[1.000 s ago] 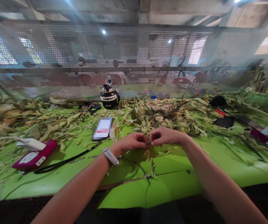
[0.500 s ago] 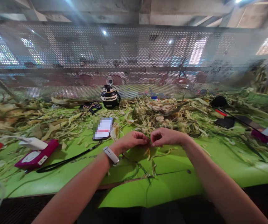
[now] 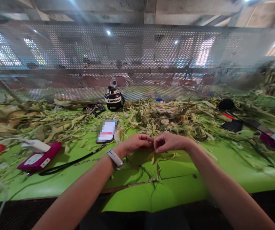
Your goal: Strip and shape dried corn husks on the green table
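My left hand (image 3: 137, 143) and my right hand (image 3: 168, 142) meet fingertip to fingertip just above the green table (image 3: 180, 188). Both pinch a thin strip of dried leaf (image 3: 153, 147) between them. More strands of it (image 3: 149, 174) trail down onto the table under my hands. A white band sits on my left wrist (image 3: 114, 157). A heap of dried husks and leaf strips (image 3: 173, 118) lies just beyond my hands.
A phone (image 3: 106, 131) with a black lanyard (image 3: 67, 164) lies left of my hands. Farther left rest a magenta power bank (image 3: 39, 159) and a white cable. A black bottle (image 3: 113, 99) stands by the perforated metal screen (image 3: 137, 60). Dark tools (image 3: 233, 123) lie at the right.
My hands stay pinched together on the strip, with only small finger movements. The view has shifted slightly.
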`<state>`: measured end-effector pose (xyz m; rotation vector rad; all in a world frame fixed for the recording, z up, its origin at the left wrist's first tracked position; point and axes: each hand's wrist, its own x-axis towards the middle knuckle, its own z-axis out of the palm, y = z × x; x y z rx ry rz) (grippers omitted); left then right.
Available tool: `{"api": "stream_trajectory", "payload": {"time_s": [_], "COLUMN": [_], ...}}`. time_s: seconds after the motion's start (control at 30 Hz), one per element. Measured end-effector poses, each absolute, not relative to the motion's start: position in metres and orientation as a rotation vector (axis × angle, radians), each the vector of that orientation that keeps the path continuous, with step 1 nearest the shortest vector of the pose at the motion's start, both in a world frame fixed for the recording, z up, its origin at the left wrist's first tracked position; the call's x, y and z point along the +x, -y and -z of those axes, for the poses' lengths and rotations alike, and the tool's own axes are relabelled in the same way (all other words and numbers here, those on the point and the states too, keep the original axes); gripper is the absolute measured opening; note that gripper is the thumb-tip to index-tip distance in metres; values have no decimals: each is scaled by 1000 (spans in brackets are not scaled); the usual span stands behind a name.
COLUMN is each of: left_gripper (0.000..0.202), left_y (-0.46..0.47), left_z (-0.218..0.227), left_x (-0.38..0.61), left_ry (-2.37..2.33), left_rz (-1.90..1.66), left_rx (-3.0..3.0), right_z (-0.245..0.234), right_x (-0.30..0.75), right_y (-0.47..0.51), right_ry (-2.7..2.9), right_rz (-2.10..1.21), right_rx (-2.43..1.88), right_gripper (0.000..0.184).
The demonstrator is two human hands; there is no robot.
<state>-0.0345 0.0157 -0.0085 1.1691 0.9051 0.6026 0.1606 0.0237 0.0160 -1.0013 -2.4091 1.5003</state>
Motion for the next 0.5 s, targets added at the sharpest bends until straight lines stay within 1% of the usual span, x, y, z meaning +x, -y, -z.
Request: {"api": "stream_trajectory", "payload": {"time_s": [0.27,0.43,0.5], "left_gripper": [16,16,20], "left_y": [-16,-15,-15], "left_z": [8,8,9], "left_x": [-37,-37,-37], "left_ry": [-947,-937,-923], "left_rz": [-557,-564,-554], "left_rx": [1298,1322,1355], "right_z": [-12,-17,-21], "right_x": [159,161,160], "right_y": [-26,-24,-23], "right_ry": [2491,2496,2396], "right_rz": [-1400,-1429,-1348], "right_rx": [-973,-975,-1004], "right_gripper": [12,13,13]}}
